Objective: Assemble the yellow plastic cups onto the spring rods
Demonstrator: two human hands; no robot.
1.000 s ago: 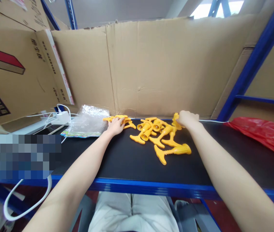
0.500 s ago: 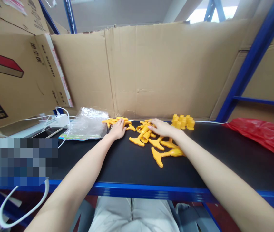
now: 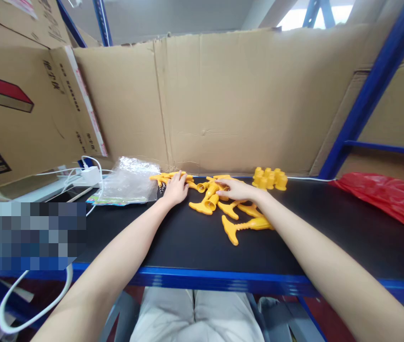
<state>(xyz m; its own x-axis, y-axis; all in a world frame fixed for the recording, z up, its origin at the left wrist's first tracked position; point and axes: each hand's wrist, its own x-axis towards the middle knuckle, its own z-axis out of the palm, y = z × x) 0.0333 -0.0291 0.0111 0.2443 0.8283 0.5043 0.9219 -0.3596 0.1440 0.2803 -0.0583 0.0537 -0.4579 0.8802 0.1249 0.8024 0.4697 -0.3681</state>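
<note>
Yellow corkscrews point(image 3: 209, 192) lie loose on the black worktop point(image 3: 195, 251), around and under your hands. Clear plastic bag point(image 3: 132, 183) just beside your left hand point(image 3: 177, 188); red plastic bag point(image 3: 383, 194) well right; yellow sleeves point(image 3: 269, 179) standing beyond your right hand point(image 3: 235, 189). Right forearm covers the front corkscrew's end. Fingers sit over corkscrews both sides; can't tell either grip.
</note>
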